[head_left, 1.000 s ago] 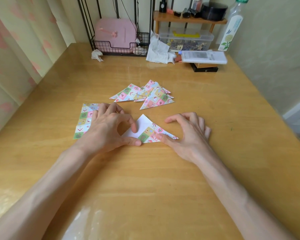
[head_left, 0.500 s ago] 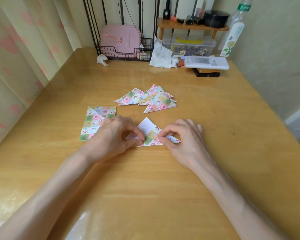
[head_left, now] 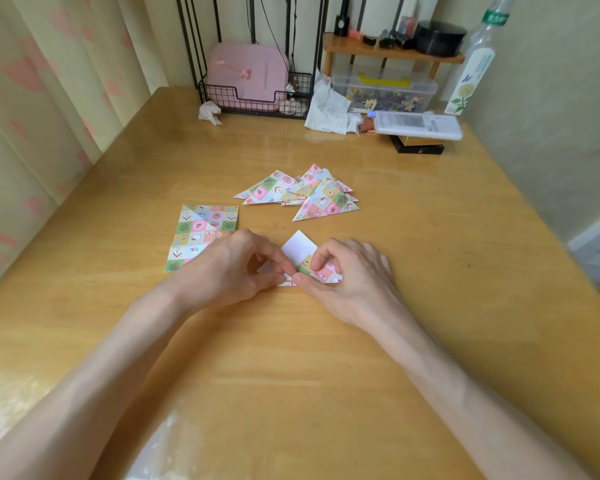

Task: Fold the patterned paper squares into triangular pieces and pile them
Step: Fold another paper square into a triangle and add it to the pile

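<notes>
The half-folded paper is pinched near the middle of the tabletop by both hands. The curled fingers of the left hand are closed on its left edge, and the right hand is curled over its patterned right part, thumb at the lower edge. The pile of folded triangles is seen at 12 o'clock from it, and the stack of flat squares at 10 o'clock. Compared with half a second ago, the hands are brought closer together, and the paper's long right corner is no longer seen beyond the right hand.
</notes>
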### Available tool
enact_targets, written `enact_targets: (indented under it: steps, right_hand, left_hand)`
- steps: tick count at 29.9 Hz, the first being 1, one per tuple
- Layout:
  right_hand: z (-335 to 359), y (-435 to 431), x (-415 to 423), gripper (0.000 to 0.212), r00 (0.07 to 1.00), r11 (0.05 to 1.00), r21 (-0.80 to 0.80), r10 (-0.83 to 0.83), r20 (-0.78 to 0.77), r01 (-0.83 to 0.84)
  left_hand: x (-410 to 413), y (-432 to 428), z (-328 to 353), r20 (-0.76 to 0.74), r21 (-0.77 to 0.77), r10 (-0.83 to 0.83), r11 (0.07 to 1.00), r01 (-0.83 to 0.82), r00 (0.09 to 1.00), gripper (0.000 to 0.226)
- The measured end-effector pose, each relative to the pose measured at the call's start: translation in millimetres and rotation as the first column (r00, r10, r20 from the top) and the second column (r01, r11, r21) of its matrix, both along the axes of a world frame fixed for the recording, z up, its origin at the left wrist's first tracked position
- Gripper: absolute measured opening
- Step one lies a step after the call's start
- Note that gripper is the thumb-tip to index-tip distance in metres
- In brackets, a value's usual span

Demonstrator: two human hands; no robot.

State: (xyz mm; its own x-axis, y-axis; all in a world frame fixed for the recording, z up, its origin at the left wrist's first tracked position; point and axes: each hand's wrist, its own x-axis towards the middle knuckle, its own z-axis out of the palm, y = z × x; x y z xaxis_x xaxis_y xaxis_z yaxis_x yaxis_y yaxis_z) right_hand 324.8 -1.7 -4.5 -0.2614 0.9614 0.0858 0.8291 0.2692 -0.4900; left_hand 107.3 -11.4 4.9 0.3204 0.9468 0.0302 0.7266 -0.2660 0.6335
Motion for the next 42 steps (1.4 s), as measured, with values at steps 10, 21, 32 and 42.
enact_targets:
  steps: [10, 21, 32, 42]
  right_hand:
    - [-3, -2, -12, 0.047, 0.993, 0.991, -0.056, -0.119, 0.008, 0.119]
    - [2, -6, -20, 0.056, 0.989, 0.989, -0.075, -0.122, 0.079, 0.128]
    - [-3, -7, -9, 0.034, 0.995, 0.996, -0.045, -0.083, -0.051, 0.081]
    - [-7, -5, -4, 0.022, 0.995, 0.998, -0.014, -0.058, -0.085, 0.057]
  left_hand:
    - [2, -5, 7, 0.019, -0.030, 0.036, 0.999, -0.035, 0.999, 0.024]
    - [2, -6, 11, 0.019, -0.028, 0.024, 0.999, -0.023, 1.000, 0.045]
    - [5, -8, 8, -0.072, 0.047, -0.012, 0.999, 0.016, 0.997, 0.025]
    - [9, -4, -1, -0.141, 0.151, 0.027, 0.989, -0.005, 0.990, 0.026]
